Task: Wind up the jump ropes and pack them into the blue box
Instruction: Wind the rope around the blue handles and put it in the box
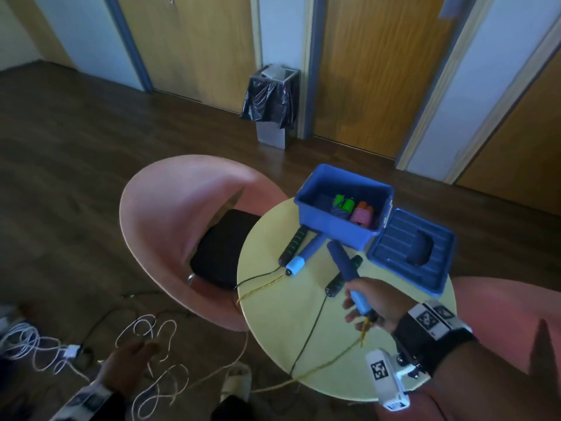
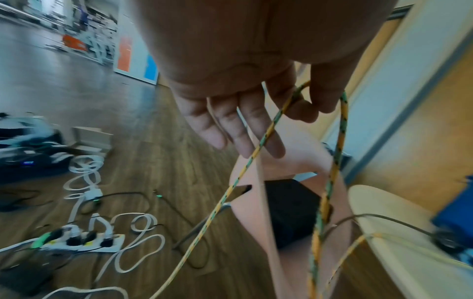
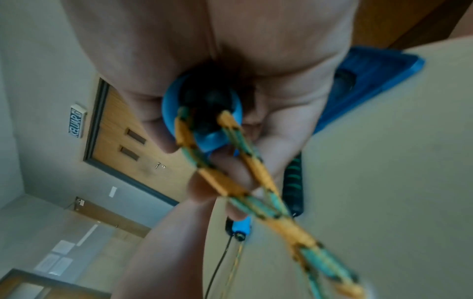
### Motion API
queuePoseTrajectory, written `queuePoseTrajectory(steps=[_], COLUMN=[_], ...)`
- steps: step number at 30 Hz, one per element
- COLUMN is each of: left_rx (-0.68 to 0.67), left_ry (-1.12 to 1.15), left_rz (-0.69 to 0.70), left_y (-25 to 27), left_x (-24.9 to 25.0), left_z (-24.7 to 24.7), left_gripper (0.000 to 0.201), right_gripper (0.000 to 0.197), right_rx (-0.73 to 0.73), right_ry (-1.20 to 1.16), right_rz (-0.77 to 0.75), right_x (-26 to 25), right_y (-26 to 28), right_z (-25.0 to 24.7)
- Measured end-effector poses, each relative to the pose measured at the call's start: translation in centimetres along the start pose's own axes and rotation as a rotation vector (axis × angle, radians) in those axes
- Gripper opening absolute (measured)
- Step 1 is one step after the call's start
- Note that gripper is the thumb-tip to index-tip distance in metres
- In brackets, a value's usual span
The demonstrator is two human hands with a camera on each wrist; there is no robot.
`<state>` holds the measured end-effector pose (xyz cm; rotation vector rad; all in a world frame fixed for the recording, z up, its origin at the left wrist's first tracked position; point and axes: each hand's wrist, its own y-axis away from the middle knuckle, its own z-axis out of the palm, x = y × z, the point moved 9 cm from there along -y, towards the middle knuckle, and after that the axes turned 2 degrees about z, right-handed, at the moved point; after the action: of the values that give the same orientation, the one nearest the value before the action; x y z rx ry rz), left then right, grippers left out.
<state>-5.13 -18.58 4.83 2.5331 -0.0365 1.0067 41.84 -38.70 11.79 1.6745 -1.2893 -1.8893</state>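
On the floor at far left lies a tangle of white cables [image 1: 145,344] beside a power strip [image 2: 82,242]. The left hand [image 1: 127,369] hangs low over them, off the edge of the tabletop [image 1: 282,323]; in the left wrist view its forefinger and thumb [image 2: 325,95] pinch a loop of the yellow-green rope [image 2: 340,145], the other fingers [image 2: 230,125] hanging straight and relaxed. The rope runs down from that hand and back up toward the round yellow tabletop. A pink chair [image 1: 170,214] with a black cushion [image 1: 221,247] stands just behind the tabletop's left edge.

On the tabletop, a black handle with green bands [image 1: 293,246] and a blue handle with a pale end [image 1: 305,253] lie side by side, their far ends against the blue box [image 1: 343,229]. A thin black cord [image 1: 309,326] and the yellow-green rope trail from them over the left edge. A second black handle [image 1: 343,276] lies nearer the middle.

The right hand [image 1: 368,302] is closed around the lower part of a second blue handle [image 1: 346,268], lifted over the tabletop with its dark foam end pointing toward the box; the rope leaves the handle's end cap [image 3: 202,113] in two strands in the right wrist view.

The open blue box stands at the far side of the tabletop and holds wound bundles, green handles [image 1: 343,203] and pink-orange ones [image 1: 361,214]. Its blue lid [image 1: 413,253] lies flat just to the right of it.
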Motion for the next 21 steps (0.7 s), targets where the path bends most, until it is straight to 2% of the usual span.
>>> queuePoseTrajectory(steps=[1, 2, 3, 6, 9, 12, 15, 18, 21], left_rx=[0.003, -0.031, -0.091, -0.166, -0.338, -0.430, -0.508, -0.552, -0.559], left_ry=[-0.032, -0.045, -0.058, -0.100, -0.051, -0.045, -0.052, -0.108, -0.125], left_rz=[0.021, 0.079, 0.077, 0.149, 0.260, 0.319, 0.346, 0.338, 0.363], left_y=[-0.4, -1.1, -1.5, -4.5, -6.2, -7.8, -9.7, -11.2, -12.3], left_x=[3.3, 4.3, 5.7, 7.8, 9.9, 10.6, 10.5, 10.4, 11.0], left_z=[0.3, 0.7, 1.5, 2.7, 4.7, 5.9, 6.7, 6.8, 6.1], left_gripper=[0.024, 0.026, 0.026, 0.026, 0.028, 0.027, 0.035, 0.052, 0.059], right_gripper=[0.021, 0.023, 0.024, 0.027, 0.030, 0.026, 0.025, 0.046, 0.049], right_rx=[-0.010, -0.016, -0.015, 0.030, 0.072, 0.157, 0.217, 0.252, 0.308], right_ry=[-0.048, -0.095, -0.142, -0.249, -0.363, -0.435, -0.371, -0.251, -0.112], right_rz=[0.016, 0.034, 0.057, 0.109, 0.155, 0.162, 0.191, 0.227, 0.225], right_x=[-0.5, -0.9, -1.2, -2.0, -2.5, -3.1, -3.6, -3.4, -3.5], right_y=[-0.8, -1.7, -2.5, -5.4, -8.2, -10.5, -12.9, -15.4, -17.0], right_z=[1.1, 2.1, 3.0, 5.3, 7.2, 8.3, 9.4, 9.6, 9.3])
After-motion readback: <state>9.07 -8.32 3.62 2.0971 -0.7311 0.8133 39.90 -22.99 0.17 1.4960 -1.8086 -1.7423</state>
